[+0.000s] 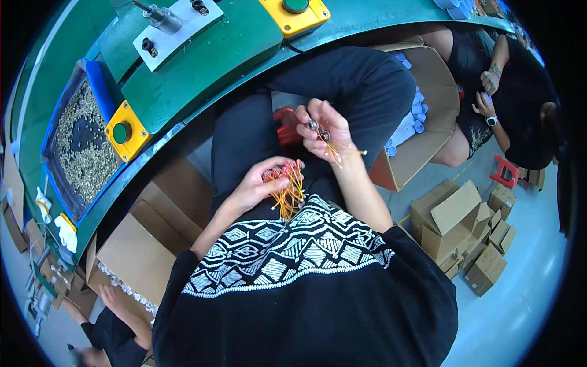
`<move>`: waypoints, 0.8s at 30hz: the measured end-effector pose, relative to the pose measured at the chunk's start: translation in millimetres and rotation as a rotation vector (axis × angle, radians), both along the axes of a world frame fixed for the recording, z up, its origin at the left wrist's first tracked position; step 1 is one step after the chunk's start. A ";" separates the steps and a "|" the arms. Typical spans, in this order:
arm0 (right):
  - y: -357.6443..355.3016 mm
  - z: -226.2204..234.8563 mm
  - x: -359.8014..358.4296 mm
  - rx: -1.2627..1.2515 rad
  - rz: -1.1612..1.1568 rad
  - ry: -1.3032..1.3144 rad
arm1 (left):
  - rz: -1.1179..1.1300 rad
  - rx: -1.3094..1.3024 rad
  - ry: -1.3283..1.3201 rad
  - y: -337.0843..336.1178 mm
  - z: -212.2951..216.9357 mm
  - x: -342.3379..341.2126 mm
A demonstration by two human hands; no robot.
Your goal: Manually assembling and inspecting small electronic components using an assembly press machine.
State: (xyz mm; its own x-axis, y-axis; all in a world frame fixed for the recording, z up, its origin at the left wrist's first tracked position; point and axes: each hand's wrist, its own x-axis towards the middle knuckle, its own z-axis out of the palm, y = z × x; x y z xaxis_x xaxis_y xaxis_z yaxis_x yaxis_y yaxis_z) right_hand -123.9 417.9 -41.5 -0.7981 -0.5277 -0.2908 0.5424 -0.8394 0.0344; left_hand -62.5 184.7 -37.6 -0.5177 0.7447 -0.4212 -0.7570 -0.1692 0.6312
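My left hand [249, 188] is closed around a bundle of thin orange-yellow wires [288, 197] with red parts at their upper ends; the loose wire ends hang down over my lap. Higher and to the right, my right hand [335, 126] pinches a few small, round, shiny dark metal parts [319, 129]. Orange wires with pale tips trail from these parts past my wrist. The two hands are apart, both above my lap, and my right fingers partly hide what they grip.
A green workbench [232, 58] curves ahead, bearing a metal fixture [174, 27], two yellow button boxes [129, 130] and a blue tray [98, 79] of small brass-coloured parts. Open cardboard boxes [437, 92] stand either side. One co-worker [520, 98] sits right; another [113, 336] is lower left.
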 end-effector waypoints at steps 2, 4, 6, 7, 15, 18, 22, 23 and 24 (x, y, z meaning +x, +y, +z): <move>8.7 0.8 -2.2 0.155 0.100 0.276 | 0.135 -0.031 -0.069 -1.7 4.4 -3.0; 5.6 11.9 0.5 0.529 0.235 0.312 | 0.203 -0.050 -0.101 -0.8 8.4 -5.2; -0.2 30.6 3.5 1.294 0.503 0.364 | 0.308 -0.167 0.050 4.8 12.9 -8.3; -4.9 31.9 6.0 1.295 0.499 0.367 | 0.359 -0.223 0.127 7.9 14.5 -10.5; -30.8 36.9 -3.9 1.618 0.194 1.224 | 0.194 -0.383 0.080 1.1 -0.8 -7.3; -22.9 38.5 9.1 1.607 0.445 0.944 | 0.127 -0.228 0.016 6.9 -12.2 -1.1; -35.1 37.4 14.7 1.807 0.222 1.336 | 0.194 -0.319 0.179 3.2 -41.5 6.0; -36.9 37.8 19.1 1.898 0.221 1.410 | 0.190 -0.333 0.200 3.5 -45.3 9.3; -35.7 35.4 22.0 1.898 0.207 1.428 | 0.199 -0.333 0.216 5.6 -47.1 9.7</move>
